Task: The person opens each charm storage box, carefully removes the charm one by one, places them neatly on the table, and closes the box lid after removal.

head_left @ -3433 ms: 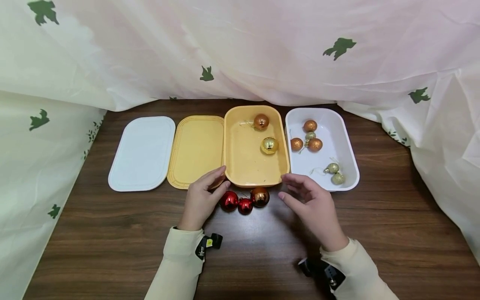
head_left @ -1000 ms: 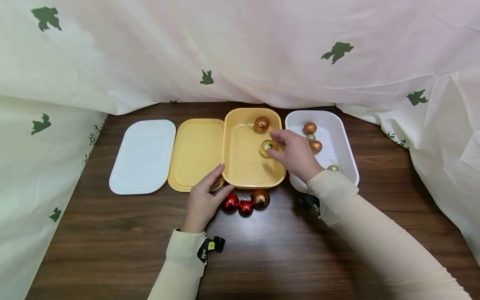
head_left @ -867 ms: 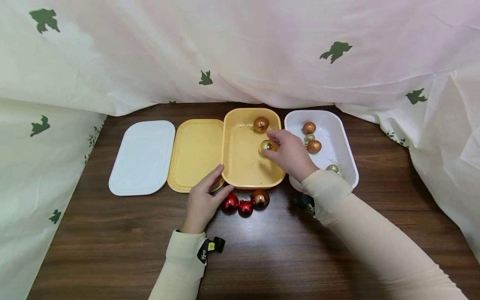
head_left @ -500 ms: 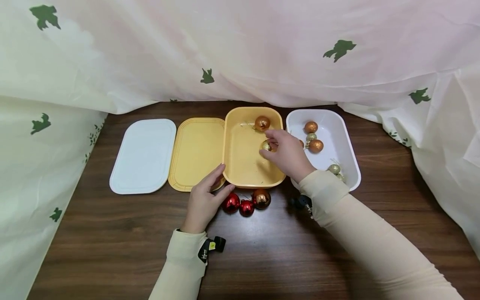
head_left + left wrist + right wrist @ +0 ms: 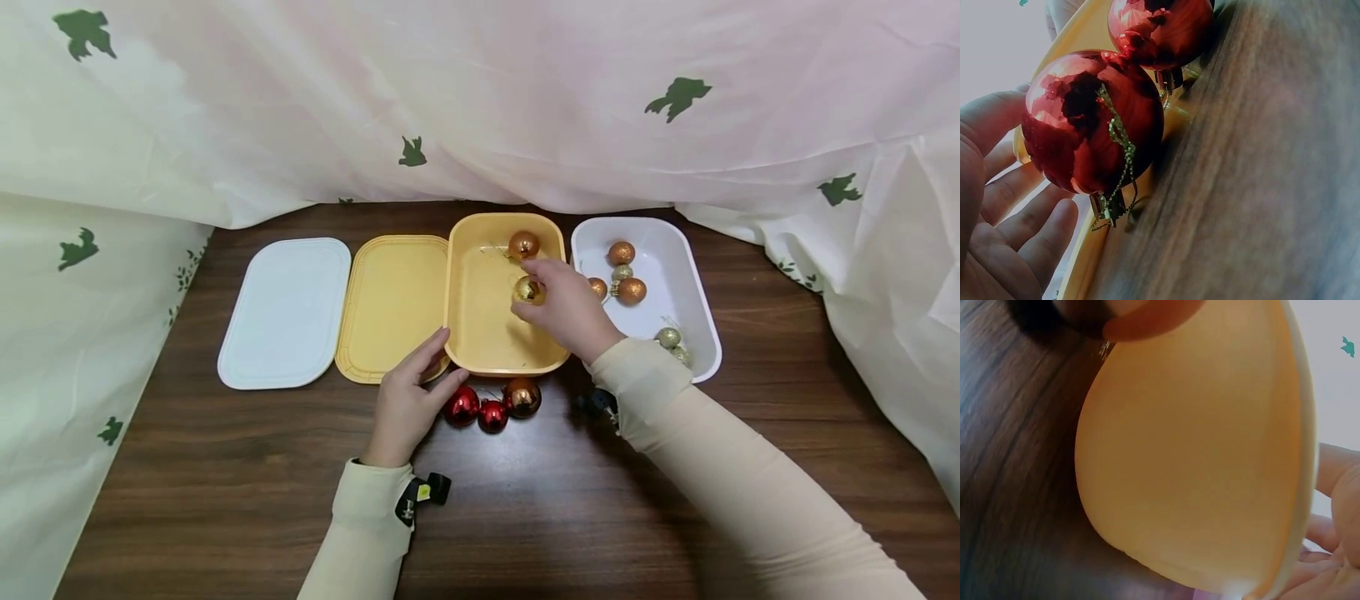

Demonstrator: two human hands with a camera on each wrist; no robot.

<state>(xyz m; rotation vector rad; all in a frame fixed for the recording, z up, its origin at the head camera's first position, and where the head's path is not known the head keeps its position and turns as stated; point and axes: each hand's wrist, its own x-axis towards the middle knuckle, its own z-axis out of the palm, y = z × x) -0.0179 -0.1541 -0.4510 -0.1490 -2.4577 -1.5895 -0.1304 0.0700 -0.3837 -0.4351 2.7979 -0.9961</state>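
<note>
In the middle of the head view, the right hand (image 5: pixel 573 308) reaches into the yellow tray (image 5: pixel 480 346) and pinches a shiny gold ball (image 5: pixel 527 290) between thumb and fingers. The left hand (image 5: pixel 405 408) is at the tray's lower left corner, fingers extended, thumb spread well apart — it grips nothing, though its fingertips appear to touch the rim. A copper ball (image 5: pixel 523 245) lies in the tray's upper right part. Just below the tray, a large red ball (image 5: pixel 461 406), a small red ball (image 5: pixel 492 416) and a brown ball (image 5: pixel 522 398) sit in a row on the dark wooden surface (image 5: pixel 225 500). Right of centre, a white tray (image 5: pixel 660 267) holds orange and pale gold glittery balls; left of centre lie a yellow lid (image 5: pixel 393 308) and a white lid (image 5: pixel 288 312).
</note>
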